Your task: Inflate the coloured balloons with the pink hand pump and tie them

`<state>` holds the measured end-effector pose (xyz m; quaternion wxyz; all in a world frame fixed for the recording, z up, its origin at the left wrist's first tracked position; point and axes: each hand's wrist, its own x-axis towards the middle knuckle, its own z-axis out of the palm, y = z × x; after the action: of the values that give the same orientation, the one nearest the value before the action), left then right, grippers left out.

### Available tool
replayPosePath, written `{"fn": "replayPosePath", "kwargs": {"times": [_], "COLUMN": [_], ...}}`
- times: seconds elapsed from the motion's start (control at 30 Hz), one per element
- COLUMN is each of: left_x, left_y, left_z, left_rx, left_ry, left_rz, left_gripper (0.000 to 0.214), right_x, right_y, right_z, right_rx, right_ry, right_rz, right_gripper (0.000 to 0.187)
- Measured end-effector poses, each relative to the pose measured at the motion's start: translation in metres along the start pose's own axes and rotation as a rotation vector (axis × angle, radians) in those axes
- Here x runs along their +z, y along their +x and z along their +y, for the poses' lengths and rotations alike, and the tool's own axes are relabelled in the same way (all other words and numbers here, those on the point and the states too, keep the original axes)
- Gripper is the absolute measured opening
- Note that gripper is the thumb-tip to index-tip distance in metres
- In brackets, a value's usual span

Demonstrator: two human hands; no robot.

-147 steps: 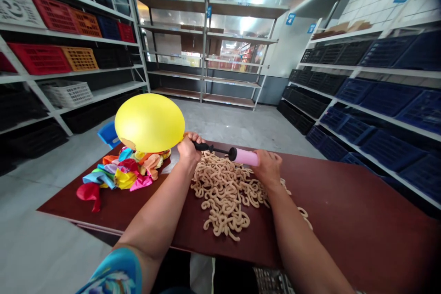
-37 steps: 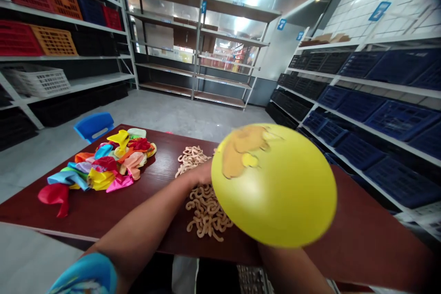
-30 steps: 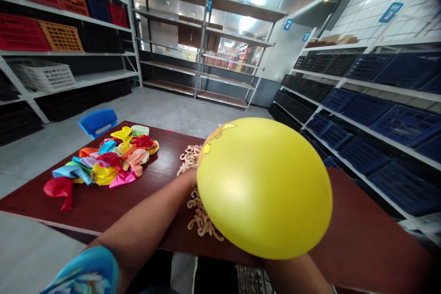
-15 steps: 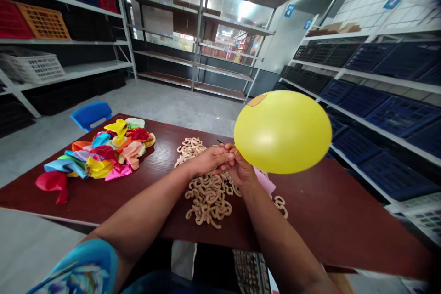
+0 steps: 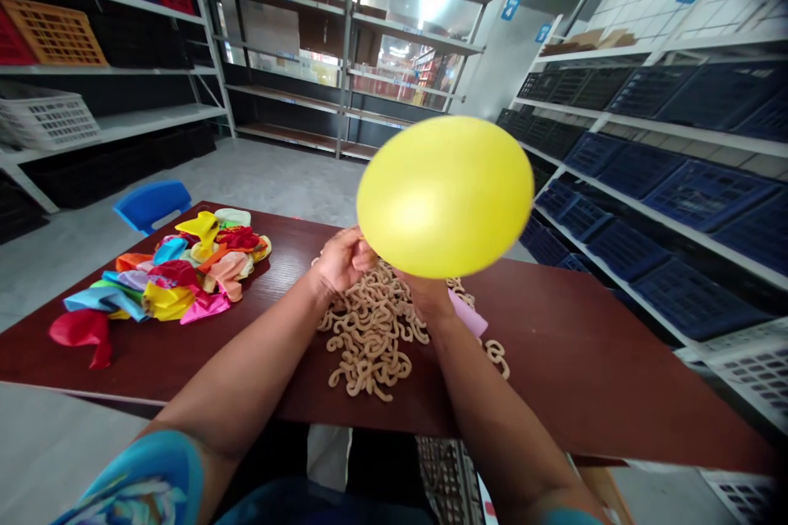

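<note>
An inflated yellow balloon (image 5: 444, 194) floats just above the brown table (image 5: 584, 361), in front of both my hands. My left hand (image 5: 341, 259) is closed, pinching at the balloon's neck on its left side. My right hand (image 5: 431, 295) sits under the balloon, mostly hidden by it, so its fingers do not show. Below my hands lies a heap of beige curled clips (image 5: 373, 326). A pink pump (image 5: 466, 314) rests on the table by my right wrist.
A pile of flat balloons in many colours (image 5: 160, 283) lies on the table's left part. A blue chair (image 5: 151, 203) stands behind it. Shelves with crates line the left, far and right walls.
The pump was set down on the table. The balloon swung from my left across to the right, then back toward the middle, and both hands came together at its neck.
</note>
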<state>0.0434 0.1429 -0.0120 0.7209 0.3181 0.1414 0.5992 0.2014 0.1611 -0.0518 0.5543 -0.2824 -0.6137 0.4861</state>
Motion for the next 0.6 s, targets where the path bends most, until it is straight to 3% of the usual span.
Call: {"fn": "replayPosePath", "kwargs": {"times": [0.1,0.23,0.4,0.6], "left_x": [-0.009,-0.021,-0.027,-0.019], "left_y": [0.004,0.008,0.011,0.01], "left_z": [0.016,0.025,0.024,0.018], "left_rx": [0.159,0.251,0.304,0.271], "left_ry": [-0.164,-0.233,-0.213,-0.115], "left_rz": [0.077,0.175,0.309,0.249], "left_gripper": [0.011,0.011,0.011,0.007], "right_x": [-0.004,-0.002,-0.002,-0.007], "right_y": [0.001,-0.001,-0.005,-0.002], "right_z": [0.009,0.013,0.015,0.016], "right_rx": [-0.118,-0.34,-0.404,-0.34], "right_ry": [-0.414,-0.774,-0.975,-0.992], "right_rz": [0.005,-0.188,-0.325,-0.331], "right_gripper": [0.022,0.013,0.003,0.009]}}
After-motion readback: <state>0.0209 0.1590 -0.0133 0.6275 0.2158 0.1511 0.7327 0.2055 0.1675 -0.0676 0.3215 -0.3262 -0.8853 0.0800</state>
